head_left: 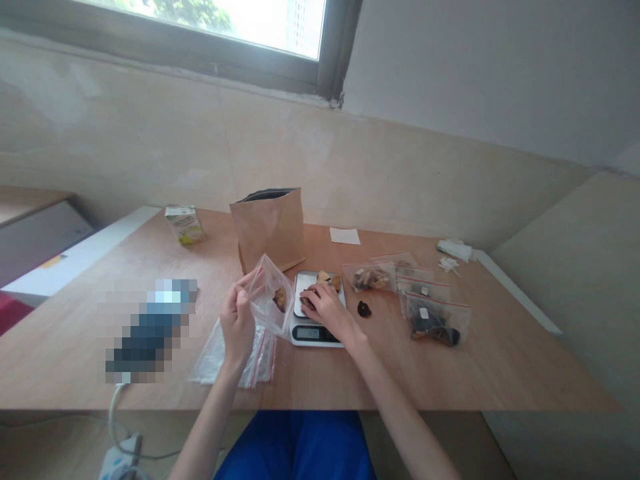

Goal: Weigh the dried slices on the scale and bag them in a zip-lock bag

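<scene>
Left hand (237, 323): fingers and thumb closed tight on a clear bag (264, 312), holding it up by the edge, just left of the scale!
Right hand (327, 310): fingers curled low over the scale, tips down on a brown piece (307, 303); pinched or merely touched, I can't tell from here.
Clear bag: tilted, in the air, its lower corner overlapping the scale's left edge, and a tan-and-dark slice (279, 299) shows through the film.
Scale (319, 337): flat on the table (400, 380), display facing us, digits too faint to read; tan pieces (336, 283) sit at the back of its plate.
Loose one: a dark piece (365, 309) lies on the wood, just right of the scale.
Right side: filled bags (440, 323), red-edged, overlapping, small white labels on some.
Left side: a spread of flat bags (215, 360) near the left forearm; farther out, a pixelated dark object (150, 331) with a pale cable (114, 407) at its near end.
Behind: a brown paper pouch (270, 230) standing upright, a small carton (185, 225) to its left, a white card (345, 236) to its right.
Far right corner: crumpled white tissue (456, 250).
</scene>
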Demonstrator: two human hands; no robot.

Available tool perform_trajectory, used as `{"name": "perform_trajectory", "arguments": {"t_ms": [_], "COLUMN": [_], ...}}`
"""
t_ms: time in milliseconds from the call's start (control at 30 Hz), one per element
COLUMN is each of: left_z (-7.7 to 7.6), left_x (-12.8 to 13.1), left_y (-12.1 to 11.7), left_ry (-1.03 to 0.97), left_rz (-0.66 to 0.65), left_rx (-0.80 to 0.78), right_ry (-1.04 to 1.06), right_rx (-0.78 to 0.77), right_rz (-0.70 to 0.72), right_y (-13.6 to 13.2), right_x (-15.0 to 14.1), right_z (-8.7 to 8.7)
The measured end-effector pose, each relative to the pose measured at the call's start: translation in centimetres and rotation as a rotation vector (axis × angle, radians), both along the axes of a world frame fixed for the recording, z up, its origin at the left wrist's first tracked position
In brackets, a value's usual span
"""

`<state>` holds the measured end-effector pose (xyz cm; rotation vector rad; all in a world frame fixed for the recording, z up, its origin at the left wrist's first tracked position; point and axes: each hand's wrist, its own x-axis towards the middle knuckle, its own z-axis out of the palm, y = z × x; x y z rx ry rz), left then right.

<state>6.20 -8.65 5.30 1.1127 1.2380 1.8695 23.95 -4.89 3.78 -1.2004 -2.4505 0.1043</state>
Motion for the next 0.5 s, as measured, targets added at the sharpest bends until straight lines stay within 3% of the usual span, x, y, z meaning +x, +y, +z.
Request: {"name": "perform_trajectory", "arguments": {"t_ms": [133,233,300,400,500], "left_z": [-0.2,-0.4,-0.5,-0.5,-0.5], "left_x": [0.0,0.1,0.2,0.6,0.9], "left_y": [-0.1,-0.1,0.0,0.0,-0.1], "left_ry": [-0.004,0.038,0.094,0.187,0.226], "left_rz": [0.012,0.019,0.024,0.032,0.050], "left_rx": [-0.025,-0.061,-0.081,-0.089,-0.072], "right_ry": [0.385,0.754,0.941,0.962,0.785], "right_rx": [-0.065,-0.128,-0.217,-0.361,-0.317], "right_rz": [-0.060,-0.193,-0.203,-0.047,0.018], "right_y": [-0.3,-0.8,-1.3,-2.1,-2.3], "right_x": [0.2,-0.6,-1.5,-3.1,-3.5], "right_z": [0.6,2.6,4.4,6.8,7.6]}}
